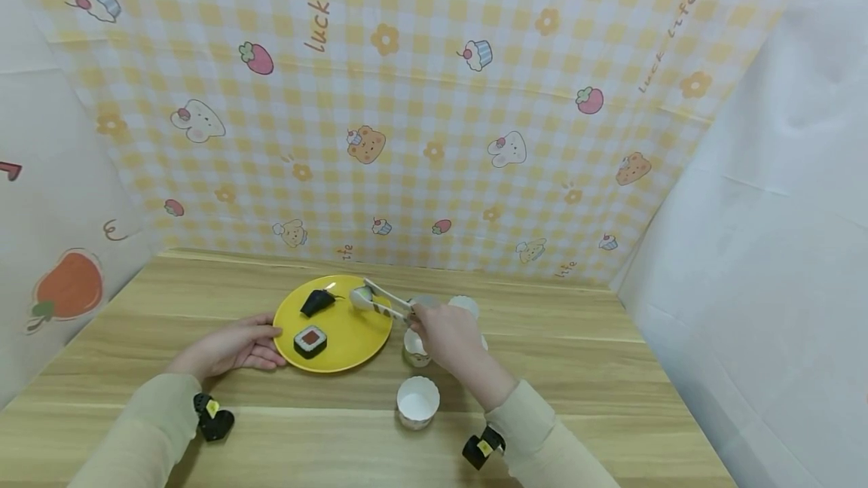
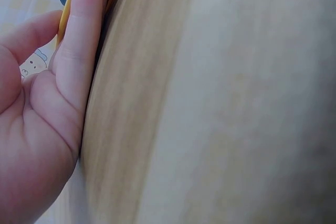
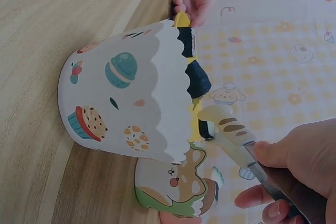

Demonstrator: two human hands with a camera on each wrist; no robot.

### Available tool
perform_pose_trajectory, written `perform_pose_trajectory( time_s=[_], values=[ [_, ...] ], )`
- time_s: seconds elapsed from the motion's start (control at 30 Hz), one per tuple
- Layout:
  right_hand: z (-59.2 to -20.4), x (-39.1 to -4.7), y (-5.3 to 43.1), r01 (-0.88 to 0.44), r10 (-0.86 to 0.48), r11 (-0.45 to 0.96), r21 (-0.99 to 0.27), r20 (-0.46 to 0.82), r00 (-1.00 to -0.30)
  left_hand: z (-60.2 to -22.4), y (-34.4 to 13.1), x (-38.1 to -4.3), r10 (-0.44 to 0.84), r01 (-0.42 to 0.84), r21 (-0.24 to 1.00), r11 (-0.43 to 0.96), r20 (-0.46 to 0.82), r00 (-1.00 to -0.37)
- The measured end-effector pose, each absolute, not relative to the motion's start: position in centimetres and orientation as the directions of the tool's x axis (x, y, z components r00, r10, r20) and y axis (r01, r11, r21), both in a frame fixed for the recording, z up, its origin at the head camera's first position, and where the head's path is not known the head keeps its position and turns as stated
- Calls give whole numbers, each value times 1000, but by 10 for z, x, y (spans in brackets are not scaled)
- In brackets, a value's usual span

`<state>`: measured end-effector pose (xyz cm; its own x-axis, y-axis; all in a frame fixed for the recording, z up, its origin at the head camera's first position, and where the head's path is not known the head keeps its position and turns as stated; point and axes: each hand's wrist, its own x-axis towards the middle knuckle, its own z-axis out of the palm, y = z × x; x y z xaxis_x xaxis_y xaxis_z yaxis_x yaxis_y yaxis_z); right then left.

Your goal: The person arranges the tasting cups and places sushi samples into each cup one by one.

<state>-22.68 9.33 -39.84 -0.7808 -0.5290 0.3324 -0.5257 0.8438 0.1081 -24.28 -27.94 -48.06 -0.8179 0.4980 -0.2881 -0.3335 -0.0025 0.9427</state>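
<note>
On the wooden table lies a yellow plate (image 1: pixel 353 349). My left hand (image 1: pixel 244 345) grips its left rim, thumb on the upper side and fingers low against the table. A square sushi roll (image 1: pixel 310 341) and a black cone-shaped hand roll (image 1: pixel 317 302) rest on the plate. My right hand (image 1: pixel 447 333) holds tongs (image 3: pixel 257 169) with paw-shaped tips, reaching over the plate's right side. The tips are at another sushi piece (image 1: pixel 367 294), pale with some green; whether they clamp it or only touch it, I cannot tell.
A white paper cup (image 1: pixel 417 401) stands in front of my right hand. Another cup (image 1: pixel 417 352) is close to the plate's right edge, and a further cup (image 1: pixel 464 306) is behind the hand, partly hidden. A checked cloth (image 1: pixel 434 119) hangs behind the table.
</note>
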Motion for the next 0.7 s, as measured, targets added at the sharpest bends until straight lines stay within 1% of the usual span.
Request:
perform_pose_trajectory(
  time_s=[0.37,0.6,0.7],
  values=[
    [-395,-223,99,-536,-542,837,110,303,-784,-480,-279,-242,500,-329,944,2,-286,-817],
    [-394,-223,103,-548,-547,831,95,323,-772,-479,-279,-242,491,-339,941,-1,-295,-819],
    [-393,-221,105,-545,-540,835,81,317,-780,-479,-279,-242,490,-343,939,-3,-298,-819]
  ],
)
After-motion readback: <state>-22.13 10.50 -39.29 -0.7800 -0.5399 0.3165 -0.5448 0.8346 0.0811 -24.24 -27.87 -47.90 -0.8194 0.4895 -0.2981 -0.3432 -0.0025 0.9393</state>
